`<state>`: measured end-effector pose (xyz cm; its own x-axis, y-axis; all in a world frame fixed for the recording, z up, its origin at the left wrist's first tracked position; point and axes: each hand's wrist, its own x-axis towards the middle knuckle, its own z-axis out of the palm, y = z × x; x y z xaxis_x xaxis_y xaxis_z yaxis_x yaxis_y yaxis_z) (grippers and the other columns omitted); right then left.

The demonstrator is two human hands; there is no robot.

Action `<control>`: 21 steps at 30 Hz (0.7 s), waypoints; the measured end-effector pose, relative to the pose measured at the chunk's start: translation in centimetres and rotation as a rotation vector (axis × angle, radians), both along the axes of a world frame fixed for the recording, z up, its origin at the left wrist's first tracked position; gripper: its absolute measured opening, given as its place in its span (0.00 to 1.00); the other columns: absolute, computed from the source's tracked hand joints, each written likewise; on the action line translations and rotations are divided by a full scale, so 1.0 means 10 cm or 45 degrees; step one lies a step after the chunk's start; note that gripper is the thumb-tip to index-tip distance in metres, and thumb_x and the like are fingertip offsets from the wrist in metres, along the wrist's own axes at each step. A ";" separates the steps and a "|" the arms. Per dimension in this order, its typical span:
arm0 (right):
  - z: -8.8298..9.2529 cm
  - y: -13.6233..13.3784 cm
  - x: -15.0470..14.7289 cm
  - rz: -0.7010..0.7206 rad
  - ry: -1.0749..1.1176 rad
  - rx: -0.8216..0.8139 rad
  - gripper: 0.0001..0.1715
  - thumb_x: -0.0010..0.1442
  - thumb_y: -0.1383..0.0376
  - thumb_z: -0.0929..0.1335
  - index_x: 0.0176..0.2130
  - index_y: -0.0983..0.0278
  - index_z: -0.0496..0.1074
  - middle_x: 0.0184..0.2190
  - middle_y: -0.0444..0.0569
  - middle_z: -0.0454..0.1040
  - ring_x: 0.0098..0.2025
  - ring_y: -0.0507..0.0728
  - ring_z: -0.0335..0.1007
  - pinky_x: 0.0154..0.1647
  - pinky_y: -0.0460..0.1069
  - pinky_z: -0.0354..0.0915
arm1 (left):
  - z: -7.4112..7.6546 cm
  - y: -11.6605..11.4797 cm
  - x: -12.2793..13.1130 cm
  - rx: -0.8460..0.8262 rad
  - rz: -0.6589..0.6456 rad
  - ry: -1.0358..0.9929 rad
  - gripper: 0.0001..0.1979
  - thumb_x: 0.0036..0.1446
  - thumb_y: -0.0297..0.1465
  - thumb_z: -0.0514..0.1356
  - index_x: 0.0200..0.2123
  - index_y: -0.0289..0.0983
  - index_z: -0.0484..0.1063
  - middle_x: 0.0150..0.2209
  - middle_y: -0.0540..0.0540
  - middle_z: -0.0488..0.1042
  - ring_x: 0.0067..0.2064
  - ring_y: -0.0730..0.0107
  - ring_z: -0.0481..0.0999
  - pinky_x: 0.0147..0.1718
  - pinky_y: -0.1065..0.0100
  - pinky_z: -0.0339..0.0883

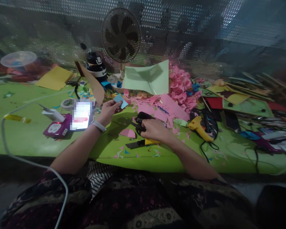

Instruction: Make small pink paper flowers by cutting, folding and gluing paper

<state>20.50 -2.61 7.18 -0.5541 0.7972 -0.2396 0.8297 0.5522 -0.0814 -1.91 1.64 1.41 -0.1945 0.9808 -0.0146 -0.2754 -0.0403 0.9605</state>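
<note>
My left hand (109,109) pinches a small piece of light blue paper (120,101) between thumb and fingers, raised above the scraps. Lower and to the right, my right hand (153,129) has its fingers closed on black-handled scissors (140,129), which it partly hides. Just behind that hand lies a black tool (144,116), its kind hard to make out. In front of the hand is a yellow utility knife (145,142) with its dark blade pointing left. A rounded pink paper piece (128,133) lies on the green table (116,148) between my hands.
Pink folded papers (181,82) pile up behind, beside a pale green sheet (147,78). A yellow glue gun (201,128) lies right. Left are a lit phone (82,116), a purple power strip (56,128) and a white cable (4,136). A fan (121,35) and a bottle (96,68) stand behind.
</note>
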 end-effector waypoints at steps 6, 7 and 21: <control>0.03 0.07 0.20 -0.180 0.501 -0.158 0.11 0.51 0.62 0.70 0.36 0.64 0.70 0.33 0.52 0.78 0.34 0.59 0.74 0.30 0.49 0.63 | 0.05 -0.05 0.04 0.024 -0.053 -0.047 0.19 0.42 0.41 0.74 0.25 0.33 0.73 0.24 0.49 0.73 0.26 0.77 0.73 0.27 0.74 0.69; 0.04 0.09 0.24 -0.231 0.669 -0.275 0.11 0.51 0.62 0.71 0.35 0.64 0.69 0.32 0.50 0.77 0.33 0.57 0.74 0.30 0.48 0.65 | 0.06 -0.06 0.06 0.031 -0.056 -0.058 0.19 0.42 0.41 0.75 0.25 0.33 0.73 0.24 0.49 0.73 0.25 0.77 0.72 0.27 0.74 0.69; -0.09 0.16 0.29 -0.371 1.611 -1.462 0.26 0.47 0.46 0.75 0.30 0.64 0.69 0.19 0.44 0.73 0.17 0.48 0.66 0.12 0.41 0.62 | 0.16 -0.13 0.17 0.106 0.004 -0.183 0.16 0.45 0.40 0.73 0.29 0.34 0.76 0.29 0.50 0.76 0.29 0.78 0.74 0.34 0.72 0.73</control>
